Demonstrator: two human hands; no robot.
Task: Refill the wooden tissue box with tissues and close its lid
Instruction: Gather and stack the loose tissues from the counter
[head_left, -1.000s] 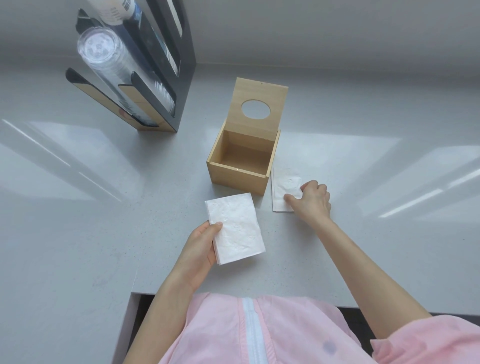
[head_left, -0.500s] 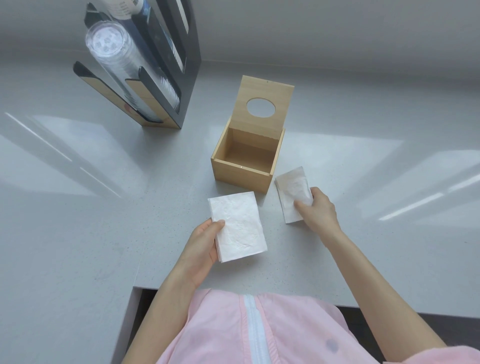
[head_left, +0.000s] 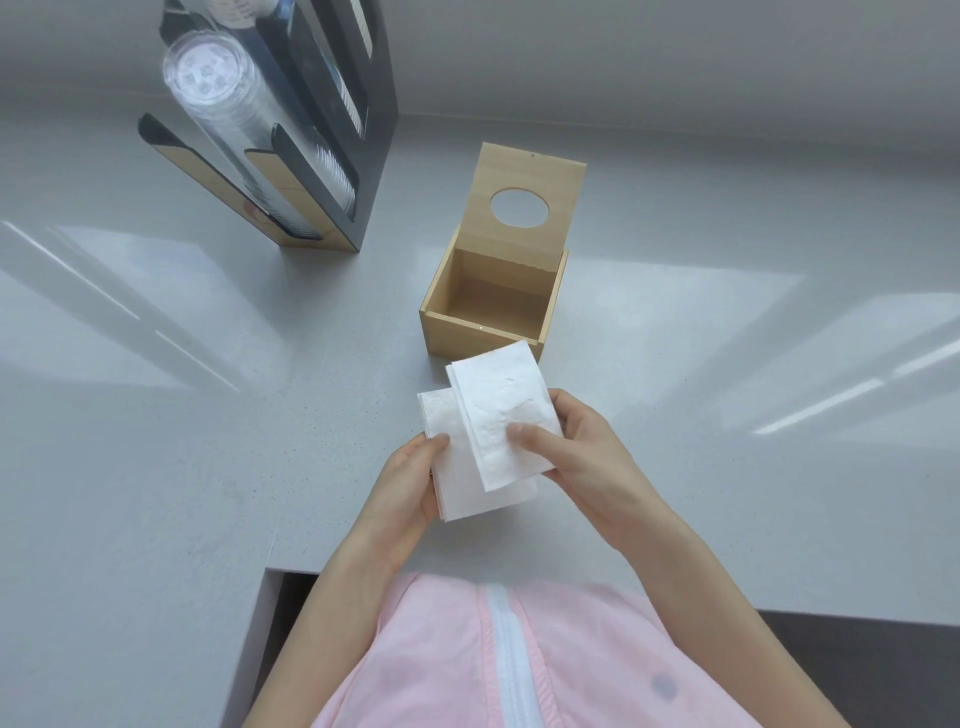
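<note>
The wooden tissue box (head_left: 483, 338) stands open on the grey counter, its inside bare. Its lid (head_left: 524, 176), with an oval hole, is tipped up at the back. Just in front of the box, my left hand (head_left: 405, 488) grips a stack of white tissues (head_left: 467, 493) by its left edge. My right hand (head_left: 582, 457) holds a smaller folded tissue (head_left: 504, 410) that lies over the top of the stack, thumb pressed on it.
A black and wood cup dispenser (head_left: 291, 130) with a stack of clear plastic cups (head_left: 218, 83) leans at the back left. The counter's front edge (head_left: 363, 571) runs just below my hands, with a notch at the left.
My right hand has picked the small tissue up from beside the box and carried it left onto the stack in my left hand. The stack has hardly moved.
</note>
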